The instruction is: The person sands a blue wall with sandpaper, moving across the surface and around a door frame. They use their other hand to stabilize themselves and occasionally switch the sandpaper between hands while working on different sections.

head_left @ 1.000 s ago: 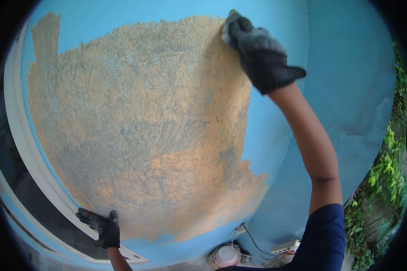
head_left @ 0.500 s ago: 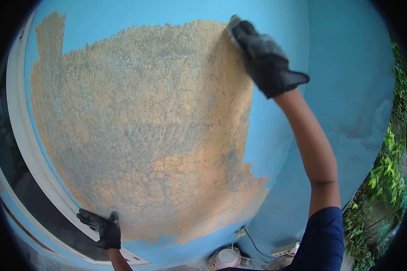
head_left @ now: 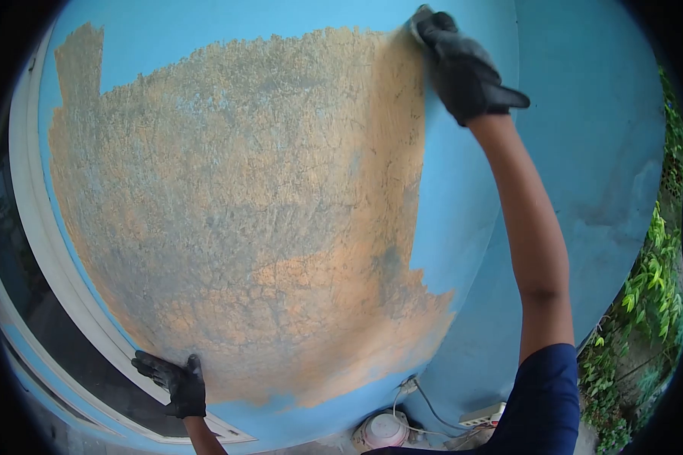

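Where the view begins at far left, a white window frame (head_left: 34,227) curves down beside dark glass; just right of it starts the blue wall (head_left: 463,227); low on that side the left hand (head_left: 176,383), in a black glove, lies flat with fingers spread against the wall beside the frame's lower edge, holding nothing; above and right of it spreads a big scraped patch (head_left: 243,205) of orange and grey, rough and cracked, ringed by blue paint; at the patch's upper right corner the right hand (head_left: 463,64), also in a black glove, is curled shut and pressed to the wall; a pale sliver shows at its fingertips, a scraper or pad, I cannot tell which; the bare forearm runs down to a dark blue sleeve (head_left: 542,402); at the wall's foot sit a round pinkish-white object (head_left: 383,431) and a white power strip (head_left: 482,415), joined by thin cables; far right, green vines (head_left: 653,288) hang along the wall's edge.
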Action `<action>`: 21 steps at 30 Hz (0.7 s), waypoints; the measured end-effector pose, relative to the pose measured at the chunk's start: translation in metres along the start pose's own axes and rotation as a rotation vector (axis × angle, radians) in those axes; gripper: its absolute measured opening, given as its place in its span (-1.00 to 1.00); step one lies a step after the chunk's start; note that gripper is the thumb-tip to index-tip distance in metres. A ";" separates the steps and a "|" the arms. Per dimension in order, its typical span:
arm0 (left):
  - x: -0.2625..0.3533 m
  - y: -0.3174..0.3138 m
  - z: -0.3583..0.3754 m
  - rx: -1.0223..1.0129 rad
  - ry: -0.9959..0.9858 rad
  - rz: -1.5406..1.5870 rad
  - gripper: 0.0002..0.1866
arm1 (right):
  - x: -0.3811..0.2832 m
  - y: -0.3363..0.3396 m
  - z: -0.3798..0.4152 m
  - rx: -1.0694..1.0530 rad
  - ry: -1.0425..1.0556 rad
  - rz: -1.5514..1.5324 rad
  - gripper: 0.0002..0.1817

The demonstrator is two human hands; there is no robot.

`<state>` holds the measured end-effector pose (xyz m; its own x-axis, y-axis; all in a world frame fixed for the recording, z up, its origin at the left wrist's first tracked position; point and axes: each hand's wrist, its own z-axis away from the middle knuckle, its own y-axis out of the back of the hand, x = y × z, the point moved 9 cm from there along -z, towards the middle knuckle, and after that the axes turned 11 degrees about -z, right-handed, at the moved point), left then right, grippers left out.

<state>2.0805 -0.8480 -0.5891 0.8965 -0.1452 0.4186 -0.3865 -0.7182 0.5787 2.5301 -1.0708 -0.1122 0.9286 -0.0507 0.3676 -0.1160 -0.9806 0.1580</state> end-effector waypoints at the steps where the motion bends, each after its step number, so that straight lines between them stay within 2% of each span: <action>1: 0.000 -0.001 -0.001 -0.006 -0.003 -0.001 0.31 | 0.022 -0.001 -0.005 0.000 -0.090 0.006 -0.63; 3: 0.001 -0.004 -0.002 -0.015 0.003 0.003 0.30 | -0.038 -0.028 0.009 -0.215 -0.092 0.429 -0.59; 4: 0.001 -0.005 -0.001 -0.016 0.006 0.005 0.30 | -0.066 -0.028 0.022 -0.045 0.110 0.286 -0.56; 5: 0.001 -0.004 -0.002 -0.013 0.002 -0.001 0.30 | -0.064 -0.021 0.020 -0.003 0.069 0.149 -0.51; 6: 0.001 -0.004 -0.003 -0.017 -0.001 -0.004 0.30 | -0.038 -0.019 0.021 -0.011 -0.046 0.315 -0.52; 7: 0.002 -0.004 -0.003 -0.020 0.004 -0.004 0.30 | -0.013 -0.007 0.016 0.045 -0.073 0.106 -0.52; 9: 0.001 -0.003 -0.004 -0.032 0.023 0.001 0.30 | -0.001 0.000 0.010 0.015 -0.161 0.069 -0.54; 10: 0.002 -0.002 -0.005 -0.036 0.038 0.004 0.30 | -0.025 -0.014 0.007 -0.145 -0.249 0.406 -0.81; 11: 0.002 -0.002 -0.004 -0.044 0.059 0.008 0.29 | -0.055 -0.019 0.017 -0.003 0.021 0.391 -0.77; 13: 0.001 0.003 -0.004 -0.082 0.101 0.012 0.29 | -0.068 -0.024 0.030 0.100 0.190 0.293 -0.64; 14: -0.001 0.001 -0.005 -0.121 0.125 0.018 0.29 | -0.054 -0.004 0.020 0.064 0.059 0.177 -0.63; 15: -0.005 0.003 -0.004 -0.121 0.122 0.001 0.29 | -0.044 -0.002 0.018 0.063 0.046 0.165 -0.63; 17: -0.006 -0.004 -0.006 -0.124 0.131 0.007 0.30 | 0.000 -0.017 0.007 -0.176 -0.221 0.386 -0.59; 18: -0.003 -0.005 -0.007 -0.112 0.137 0.009 0.30 | -0.052 -0.031 0.025 0.140 0.206 0.664 -0.55; 19: -0.002 -0.005 -0.005 -0.116 0.136 0.016 0.30 | -0.074 -0.038 0.027 0.163 0.285 0.513 -0.56; 21: -0.007 -0.002 -0.006 -0.116 0.115 -0.002 0.30 | -0.082 -0.026 0.028 0.195 0.294 0.441 -0.59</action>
<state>2.0737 -0.8416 -0.5884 0.8691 -0.0599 0.4911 -0.4132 -0.6339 0.6538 2.4670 -1.0465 -0.1717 0.6667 -0.4359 0.6046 -0.3777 -0.8969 -0.2301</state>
